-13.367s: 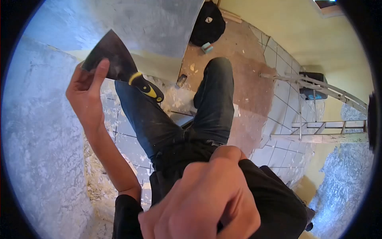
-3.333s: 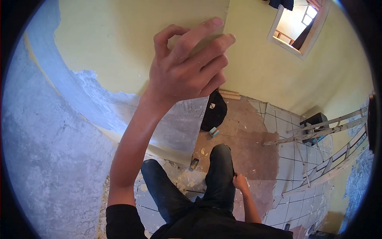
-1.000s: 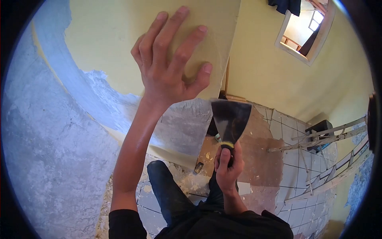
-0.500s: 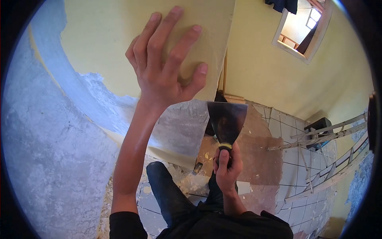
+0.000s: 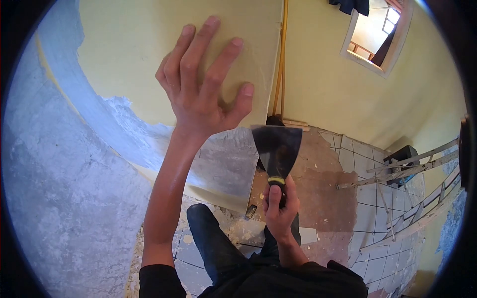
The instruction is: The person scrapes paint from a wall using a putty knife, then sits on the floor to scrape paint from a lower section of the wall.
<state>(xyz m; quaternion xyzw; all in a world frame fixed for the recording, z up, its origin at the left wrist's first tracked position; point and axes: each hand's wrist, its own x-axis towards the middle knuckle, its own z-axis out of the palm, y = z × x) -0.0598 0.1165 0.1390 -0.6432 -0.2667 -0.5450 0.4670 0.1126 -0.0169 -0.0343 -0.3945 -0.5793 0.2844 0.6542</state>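
Observation:
Fingers spread, my left hand (image 5: 201,84) rests against the yellow painted wall (image 5: 134,49) and holds nothing. My right hand (image 5: 281,206) is closed round the dark handle of a wide scraper (image 5: 277,149), its blade pointing up and its flat face towards me. The blade stands to the lower right of my left hand, near the wall's edge. Below the ragged border of the yellow paint, grey plaster (image 5: 223,164) is bare. More bare grey wall (image 5: 74,179) curves down the left side.
A wooden ladder (image 5: 402,174) leans at the right near a black object (image 5: 403,156). Tiled floor (image 5: 367,208) carries paint flakes and a brown patch (image 5: 328,198). Yellow poles (image 5: 282,64) stand behind the wall edge. A framed opening (image 5: 377,37) is at the upper right.
The scraper and my right hand have shifted slightly left in view. My left hand remains spread on the wall, a little lower in view. More of the yellow poles shows.

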